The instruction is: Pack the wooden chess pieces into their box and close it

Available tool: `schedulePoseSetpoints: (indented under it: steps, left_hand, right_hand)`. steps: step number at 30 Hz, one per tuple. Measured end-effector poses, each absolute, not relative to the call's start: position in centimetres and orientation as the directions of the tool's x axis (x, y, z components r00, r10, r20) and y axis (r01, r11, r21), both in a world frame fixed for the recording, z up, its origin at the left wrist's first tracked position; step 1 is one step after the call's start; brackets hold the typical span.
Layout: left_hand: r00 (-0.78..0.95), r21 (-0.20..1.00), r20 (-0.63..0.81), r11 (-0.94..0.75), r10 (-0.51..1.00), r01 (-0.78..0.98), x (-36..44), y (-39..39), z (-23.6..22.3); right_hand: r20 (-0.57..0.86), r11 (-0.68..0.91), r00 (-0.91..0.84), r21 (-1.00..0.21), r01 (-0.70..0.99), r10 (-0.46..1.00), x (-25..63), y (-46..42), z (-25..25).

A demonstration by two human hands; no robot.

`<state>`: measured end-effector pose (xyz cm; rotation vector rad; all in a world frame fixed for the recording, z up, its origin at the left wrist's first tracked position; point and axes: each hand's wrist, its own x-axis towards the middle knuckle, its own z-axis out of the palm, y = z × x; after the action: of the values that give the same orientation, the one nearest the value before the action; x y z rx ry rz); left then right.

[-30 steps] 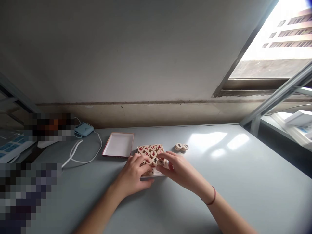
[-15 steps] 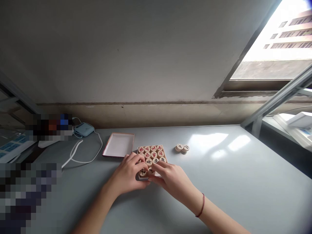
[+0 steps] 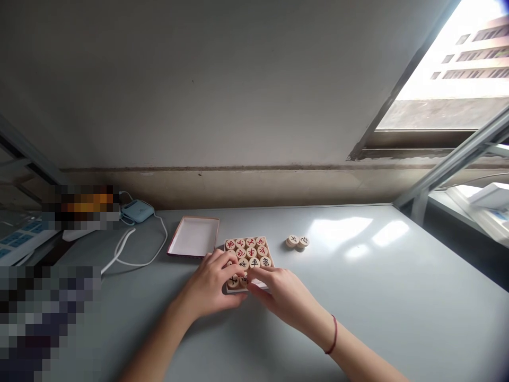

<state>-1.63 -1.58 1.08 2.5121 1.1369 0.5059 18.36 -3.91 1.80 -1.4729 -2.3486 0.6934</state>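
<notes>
A shallow box (image 3: 269,251) holds rows of round wooden Chinese chess pieces (image 3: 251,253), red characters at the back and black ones nearer me. My left hand (image 3: 214,281) curves around the box's near left corner, fingers over the left pieces and thumb at the front edge. With index finger and thumb close together, my right hand (image 3: 280,289) touches a black-marked piece (image 3: 244,279) in the front row, partly hidden by the fingers. Right of that piece, some pale box floor shows under my right hand. A few more pieces (image 3: 297,241) lie on the table right of the box.
The open box lid (image 3: 194,236) lies inside-up, left of the box. A white cable (image 3: 161,246) and a light blue device (image 3: 137,210) are at the table's back left. Behind the grey table (image 3: 377,297) stands a wall. A metal frame post (image 3: 419,204) rises on the right.
My right fingertips have shifted slightly right and up from the front-row piece, uncovering black pieces in the row behind. My left hand stays almost in place.
</notes>
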Motion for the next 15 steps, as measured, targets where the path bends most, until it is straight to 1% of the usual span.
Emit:
schedulePoseSetpoints:
  steps: [3,6,8,10,11,13,15]
  left_hand:
    - [0.616,0.442,0.182,-0.624,0.766,0.645,-1.6,-1.6,1.1]
    - [0.608,0.444,0.197,-0.623,0.769,0.644,-1.6,-1.5,1.0]
    - [0.594,0.442,0.204,-0.614,0.778,0.654,-1.5,-1.2,1.0]
    - [0.580,0.432,0.212,-0.608,0.787,0.667,-1.2,-0.8,1.1]
    - [0.575,0.425,0.214,-0.606,0.789,0.673,-1.0,-0.5,1.3]
    - [0.567,0.416,0.209,-0.598,0.796,0.686,-0.3,0.1,1.9]
    - [0.552,0.424,0.190,-0.575,0.812,0.700,0.4,0.7,2.6]
  right_hand:
    - [-0.012,0.363,-0.458,-0.592,0.719,0.889,18.8,-3.7,2.3]
    - [0.055,0.358,-0.420,-0.628,0.691,0.906,20.4,-2.8,2.7]
    - [0.137,0.332,-0.315,-0.588,0.737,0.939,21.9,-1.7,2.5]
    - [0.205,0.271,-0.191,-0.507,0.818,0.960,23.6,-0.5,1.9]
    - [0.209,0.233,-0.150,-0.468,0.853,0.966,24.4,0.0,1.5]
    - [0.158,0.180,-0.126,-0.404,0.897,0.979,25.5,0.7,0.5]
    - [0.075,0.162,-0.144,-0.368,0.916,0.987,26.0,1.1,-0.4]
